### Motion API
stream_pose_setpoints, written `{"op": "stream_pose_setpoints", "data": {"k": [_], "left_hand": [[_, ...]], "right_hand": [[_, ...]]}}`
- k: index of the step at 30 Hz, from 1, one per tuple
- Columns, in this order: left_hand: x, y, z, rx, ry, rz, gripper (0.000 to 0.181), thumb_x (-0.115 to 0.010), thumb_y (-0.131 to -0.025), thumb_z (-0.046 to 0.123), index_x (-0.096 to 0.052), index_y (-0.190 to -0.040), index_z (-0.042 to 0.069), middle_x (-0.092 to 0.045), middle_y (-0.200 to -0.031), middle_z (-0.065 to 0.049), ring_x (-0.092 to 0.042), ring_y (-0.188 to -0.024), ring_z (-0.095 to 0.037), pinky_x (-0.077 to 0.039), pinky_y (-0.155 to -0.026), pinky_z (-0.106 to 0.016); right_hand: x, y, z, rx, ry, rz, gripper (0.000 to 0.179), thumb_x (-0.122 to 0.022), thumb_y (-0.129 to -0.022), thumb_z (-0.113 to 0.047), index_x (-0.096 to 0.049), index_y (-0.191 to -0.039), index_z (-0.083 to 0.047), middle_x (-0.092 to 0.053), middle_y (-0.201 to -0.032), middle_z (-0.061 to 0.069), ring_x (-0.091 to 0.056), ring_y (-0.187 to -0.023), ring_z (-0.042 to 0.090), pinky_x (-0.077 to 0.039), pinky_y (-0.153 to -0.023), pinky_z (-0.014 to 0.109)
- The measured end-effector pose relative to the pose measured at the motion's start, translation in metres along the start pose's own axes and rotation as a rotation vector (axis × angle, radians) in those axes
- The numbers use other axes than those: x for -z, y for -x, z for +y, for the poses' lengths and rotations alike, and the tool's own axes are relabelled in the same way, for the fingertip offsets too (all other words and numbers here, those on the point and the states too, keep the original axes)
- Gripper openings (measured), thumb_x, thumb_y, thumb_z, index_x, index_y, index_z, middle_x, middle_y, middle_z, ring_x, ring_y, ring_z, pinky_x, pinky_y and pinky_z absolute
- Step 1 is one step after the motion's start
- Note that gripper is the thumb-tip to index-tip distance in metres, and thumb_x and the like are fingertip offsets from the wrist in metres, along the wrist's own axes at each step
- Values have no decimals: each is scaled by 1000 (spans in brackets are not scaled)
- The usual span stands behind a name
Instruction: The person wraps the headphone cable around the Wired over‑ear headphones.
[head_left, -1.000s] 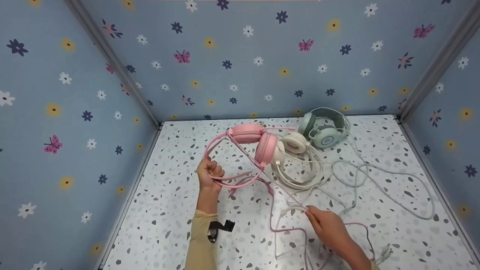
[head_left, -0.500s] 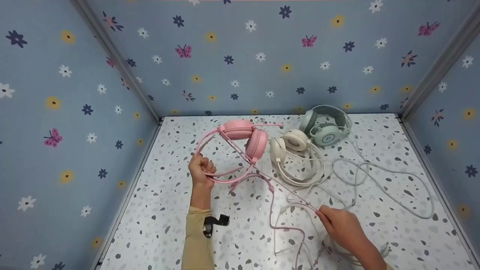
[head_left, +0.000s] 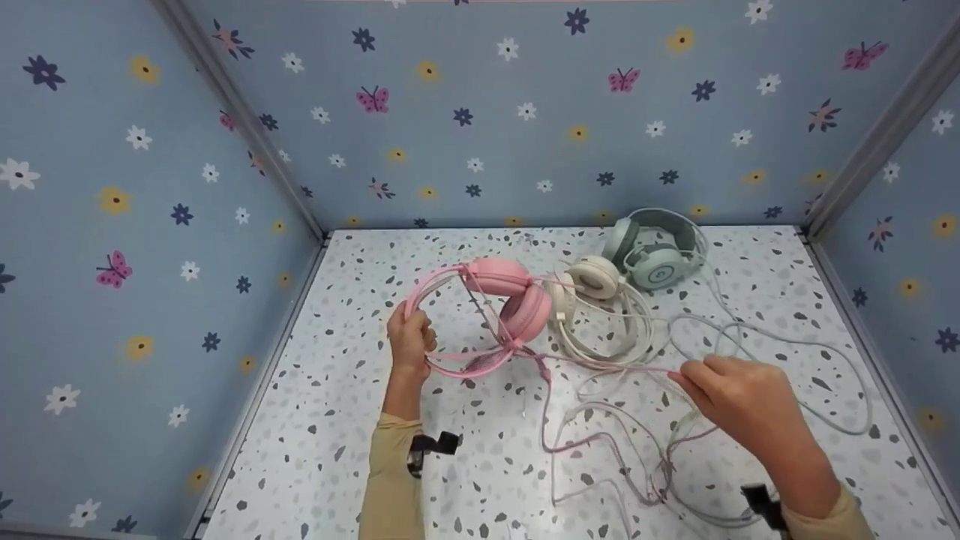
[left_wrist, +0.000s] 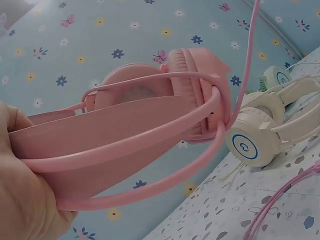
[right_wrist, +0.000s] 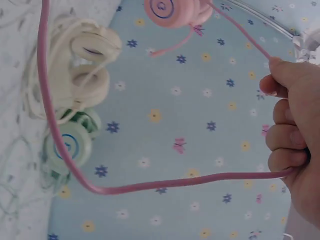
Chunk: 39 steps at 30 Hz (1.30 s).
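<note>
My left hand [head_left: 410,339] grips a pink headset [head_left: 501,277] by its headband, holding it up over the table with the ear cups toward the right. In the left wrist view the band [left_wrist: 110,135] runs out from between thumb and fingers. My right hand [head_left: 739,394] holds the headset's pink cable [head_left: 600,363], pulled fairly straight from the lower ear cup. In the right wrist view the cable [right_wrist: 150,186] passes through the curled fingers and hangs in a wide loop. More pink cable lies loose on the table below.
A cream headset [head_left: 596,277] with a coiled cable lies right of the pink one. Behind it, a green headset [head_left: 656,262] sits near the back wall, its cable [head_left: 832,347] looping across the right side. Patterned walls [head_left: 480,112] enclose the speckled table [head_left: 322,420].
My right hand has moved right and up, drawing the cable out and lifting it. The pink headset shifted left, then back right, and its ear cups have turned.
</note>
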<state>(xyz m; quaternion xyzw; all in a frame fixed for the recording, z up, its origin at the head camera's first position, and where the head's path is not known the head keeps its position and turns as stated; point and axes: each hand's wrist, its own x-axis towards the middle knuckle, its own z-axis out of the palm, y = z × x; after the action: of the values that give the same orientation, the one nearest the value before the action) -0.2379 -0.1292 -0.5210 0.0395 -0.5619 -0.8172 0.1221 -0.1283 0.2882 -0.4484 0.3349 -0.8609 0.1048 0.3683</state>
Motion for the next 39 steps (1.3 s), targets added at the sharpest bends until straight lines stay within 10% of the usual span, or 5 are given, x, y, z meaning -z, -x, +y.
{"op": "stream_pose_setpoints", "data": {"k": [9,20,29,39], "left_hand": [[-24,11,4,4,-233,-295,8,-44,-82,-3,-48,-87,1,-36,-55,3,-28,-42,-7,-23,-38,-20],[-46,20,20,-84,-415,-706,22,-46,-76,-13,-53,-87,4,-42,-65,1,-36,-55,-11,-32,-49,-25],[-50,16,20,-159,-274,-1021,21,-46,-67,-3,-49,-87,-4,-38,-66,-4,-31,-54,-17,-30,-50,-28],[-44,11,17,-55,242,-1140,43,-43,-69,-16,-60,-104,3,-29,-65,-2,-20,-53,-13,-21,-47,-28]], "right_hand": [[28,-91,7,237,34,206,48,-54,-98,-40,-51,-62,-8,-31,-52,-1,-22,-39,10,-17,-35,24],[1,-142,29,480,34,158,61,-48,-93,-61,-27,-58,-16,-17,-52,-6,-11,-43,7,-8,-41,24],[-39,-161,47,375,-99,-215,45,-66,-86,-53,-48,-70,-15,-45,-55,-4,-30,-42,10,-19,-39,28],[-96,-142,60,22,-549,-500,34,-63,-92,-43,-57,-71,-16,-44,-56,-6,-36,-47,10,-32,-47,28]]}}
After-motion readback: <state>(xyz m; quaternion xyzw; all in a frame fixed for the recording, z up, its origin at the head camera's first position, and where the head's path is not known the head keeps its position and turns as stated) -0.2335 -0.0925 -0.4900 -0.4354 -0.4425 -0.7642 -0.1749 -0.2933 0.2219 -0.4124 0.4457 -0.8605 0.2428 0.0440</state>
